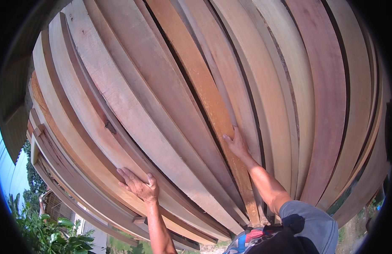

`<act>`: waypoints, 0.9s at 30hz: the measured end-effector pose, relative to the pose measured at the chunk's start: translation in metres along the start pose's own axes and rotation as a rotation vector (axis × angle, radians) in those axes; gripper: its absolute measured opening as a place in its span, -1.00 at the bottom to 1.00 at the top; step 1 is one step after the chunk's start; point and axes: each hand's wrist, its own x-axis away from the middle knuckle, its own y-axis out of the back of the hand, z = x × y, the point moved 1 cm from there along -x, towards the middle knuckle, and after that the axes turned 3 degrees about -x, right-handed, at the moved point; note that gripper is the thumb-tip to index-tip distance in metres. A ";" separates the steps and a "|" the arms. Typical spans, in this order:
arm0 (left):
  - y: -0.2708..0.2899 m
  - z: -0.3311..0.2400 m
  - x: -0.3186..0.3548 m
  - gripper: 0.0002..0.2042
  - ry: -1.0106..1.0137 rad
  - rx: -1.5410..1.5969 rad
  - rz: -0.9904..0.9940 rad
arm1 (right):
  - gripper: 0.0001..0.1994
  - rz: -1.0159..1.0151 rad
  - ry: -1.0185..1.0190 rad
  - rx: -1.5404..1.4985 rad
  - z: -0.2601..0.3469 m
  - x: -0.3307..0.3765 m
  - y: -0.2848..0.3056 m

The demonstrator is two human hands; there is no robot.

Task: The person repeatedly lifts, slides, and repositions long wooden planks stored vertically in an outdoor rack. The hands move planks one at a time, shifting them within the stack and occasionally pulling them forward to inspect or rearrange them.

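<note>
Big row of boards [132, 97] is already lined up side by side; can't tell what's left. Right hand [238, 146] is at the orange-brown board [202, 80], mid-right, thumb apart, grip unclear. Left hand [139, 184]: fingers slightly spread on a pale board [88, 108], left.
</note>
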 end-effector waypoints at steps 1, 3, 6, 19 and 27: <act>0.000 0.000 0.000 -0.03 0.013 -0.003 0.015 | -0.33 0.068 -0.103 -0.019 0.000 0.003 0.002; 0.000 0.000 0.000 -0.03 0.006 -0.001 0.004 | -0.36 0.103 -0.126 -0.050 0.006 0.010 0.011; 0.000 -0.001 0.000 -0.02 0.000 -0.011 0.001 | -0.36 0.056 0.029 0.045 0.022 0.025 0.015; -0.001 -0.001 0.000 -0.03 -0.001 -0.016 -0.003 | -0.34 -0.087 0.274 -0.248 0.020 0.044 0.024; -0.001 0.000 0.001 -0.03 0.032 -0.004 0.011 | -0.42 0.147 0.156 -0.394 -0.002 0.056 0.073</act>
